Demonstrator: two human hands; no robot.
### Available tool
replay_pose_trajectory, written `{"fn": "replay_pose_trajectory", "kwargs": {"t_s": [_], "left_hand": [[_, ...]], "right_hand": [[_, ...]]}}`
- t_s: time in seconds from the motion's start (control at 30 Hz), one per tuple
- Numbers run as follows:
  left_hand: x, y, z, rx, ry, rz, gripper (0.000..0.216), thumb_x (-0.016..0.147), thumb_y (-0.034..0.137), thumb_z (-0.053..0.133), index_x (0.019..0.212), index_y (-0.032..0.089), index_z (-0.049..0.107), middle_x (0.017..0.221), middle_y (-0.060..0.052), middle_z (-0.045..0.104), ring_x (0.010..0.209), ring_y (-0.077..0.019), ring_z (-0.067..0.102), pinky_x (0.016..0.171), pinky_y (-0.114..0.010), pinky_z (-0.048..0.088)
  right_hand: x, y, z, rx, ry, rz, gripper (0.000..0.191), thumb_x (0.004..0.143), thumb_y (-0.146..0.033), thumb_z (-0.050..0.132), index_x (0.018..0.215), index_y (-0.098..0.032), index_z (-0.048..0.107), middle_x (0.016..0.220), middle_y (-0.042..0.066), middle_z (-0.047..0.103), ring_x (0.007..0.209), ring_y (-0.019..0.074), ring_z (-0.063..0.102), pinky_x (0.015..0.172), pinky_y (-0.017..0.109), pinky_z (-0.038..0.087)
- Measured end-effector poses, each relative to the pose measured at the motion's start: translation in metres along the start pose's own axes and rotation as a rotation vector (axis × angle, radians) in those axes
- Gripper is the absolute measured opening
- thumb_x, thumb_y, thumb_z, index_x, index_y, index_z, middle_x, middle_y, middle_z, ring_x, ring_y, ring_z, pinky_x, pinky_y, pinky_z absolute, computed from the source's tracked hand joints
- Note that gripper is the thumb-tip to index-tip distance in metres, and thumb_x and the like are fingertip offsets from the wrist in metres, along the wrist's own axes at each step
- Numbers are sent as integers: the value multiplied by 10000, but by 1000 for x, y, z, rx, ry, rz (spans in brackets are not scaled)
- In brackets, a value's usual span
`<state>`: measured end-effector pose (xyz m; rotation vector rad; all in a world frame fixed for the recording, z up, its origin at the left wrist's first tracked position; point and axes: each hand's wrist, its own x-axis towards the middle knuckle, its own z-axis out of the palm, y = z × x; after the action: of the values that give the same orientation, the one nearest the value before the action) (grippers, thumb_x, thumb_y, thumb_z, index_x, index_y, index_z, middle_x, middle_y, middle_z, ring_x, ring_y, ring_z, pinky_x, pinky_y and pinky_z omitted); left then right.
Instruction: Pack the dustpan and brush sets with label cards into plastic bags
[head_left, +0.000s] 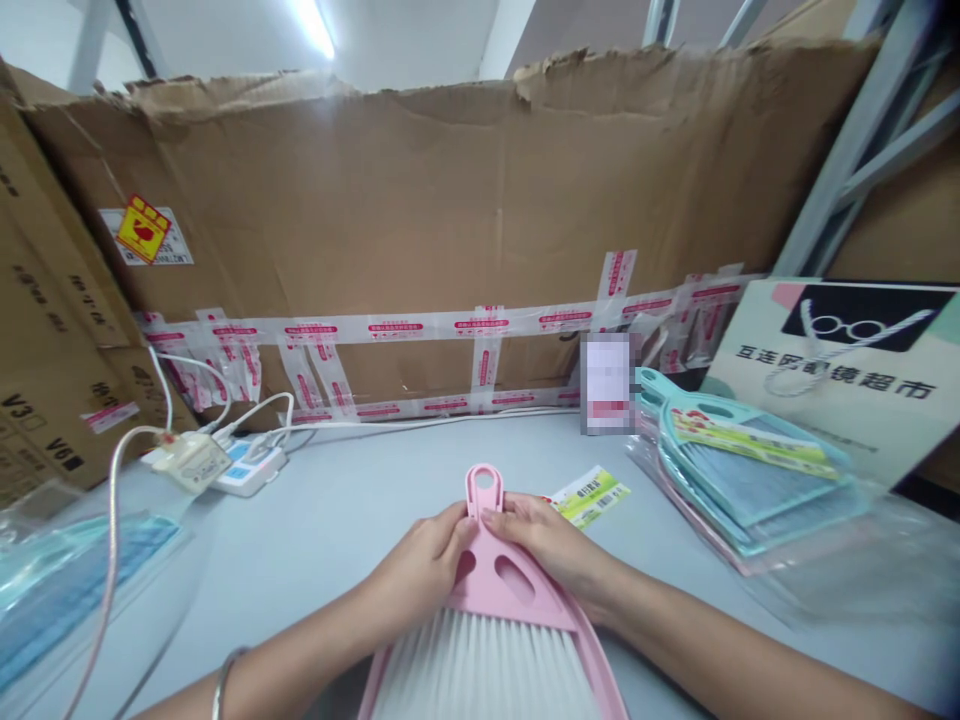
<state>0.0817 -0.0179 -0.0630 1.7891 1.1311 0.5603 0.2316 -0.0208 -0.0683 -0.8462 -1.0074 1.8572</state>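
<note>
A pink hand brush with white bristles, nested in a pink dustpan (501, 600), lies low in the middle of the head view. My left hand (424, 572) grips the left side of its handle with fingers curled. My right hand (551, 545) pinches the right side of the handle near the hanging hole. A yellow-green paper label (589, 495) lies on the grey table just beyond my right hand.
A stack of teal brush-and-dustpan sets in clear bags (739, 470) lies at right, in front of a printed paper bag (847, 370). A power strip with white cables (240, 465) sits at back left. Bagged blue items (52, 590) lie far left. A taped cardboard wall (450, 250) closes the back.
</note>
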Motion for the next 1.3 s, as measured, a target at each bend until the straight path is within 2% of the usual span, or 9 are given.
{"fn": "replay_pose_trajectory", "kwargs": {"t_s": [0.17,0.37,0.6,0.73,0.83,1.0,1.1,1.2,1.3], "left_hand": [[1,-1,0,-136,-24,-37,393,851,452,339,1039,171,538,784,-11,538,636,-115,450,571,-215,373],[1,-1,-1,-117,-16,9,400,860,448,327,1052,163,531,860,-32,561,746,-140,496,661,-238,396],[-1,0,0,-87,7,-13,384,856,441,338,1060,168,514,728,4,512,557,-100,421,515,-210,344],[-3,3,0,-185,13,7,392,849,450,363,1094,182,509,746,7,513,566,-91,418,507,-198,335],[-2,5,0,-320,1,-47,399,834,448,410,1109,177,511,806,-11,540,608,-92,456,554,-204,364],[1,3,-7,-535,-82,-145,401,769,406,553,1069,141,560,914,-61,598,827,-155,541,761,-268,392],[2,-2,-9,-530,-122,-133,368,756,414,565,967,116,614,841,-57,619,798,-164,541,744,-277,380],[4,-7,-6,-510,10,-135,369,743,436,567,877,97,625,735,-36,609,696,-146,521,676,-263,367],[6,-10,-2,-523,193,-133,359,731,435,576,859,102,612,727,-30,606,698,-149,526,672,-255,369]], "right_hand": [[0,-1,-1,-3,-15,24,383,557,-360,743,802,-112,581,626,17,633,531,128,575,578,258,411],[1,0,-2,-17,-12,40,396,579,-370,728,838,-110,580,650,25,640,560,139,584,613,275,418],[-3,-3,2,-60,40,47,400,573,-392,727,829,-127,571,672,10,641,554,119,567,573,247,405],[-4,-7,2,-105,29,-9,403,585,-385,725,862,-135,573,718,17,647,655,144,595,621,256,422],[-3,-7,0,-85,14,-7,407,586,-375,727,871,-133,566,712,18,647,659,146,602,625,259,429],[3,-5,-9,-48,85,21,356,611,-369,712,822,-141,537,623,-6,620,537,111,567,580,249,422],[8,-6,-19,-91,117,-24,364,621,-383,698,837,-153,516,650,-3,618,569,117,566,600,261,425],[12,-9,-32,-264,237,-141,433,656,-413,656,975,-179,481,802,25,622,711,155,581,676,302,433],[10,-14,-40,-626,452,-400,320,735,-409,569,958,-198,482,926,49,559,834,176,540,737,332,414]]}}
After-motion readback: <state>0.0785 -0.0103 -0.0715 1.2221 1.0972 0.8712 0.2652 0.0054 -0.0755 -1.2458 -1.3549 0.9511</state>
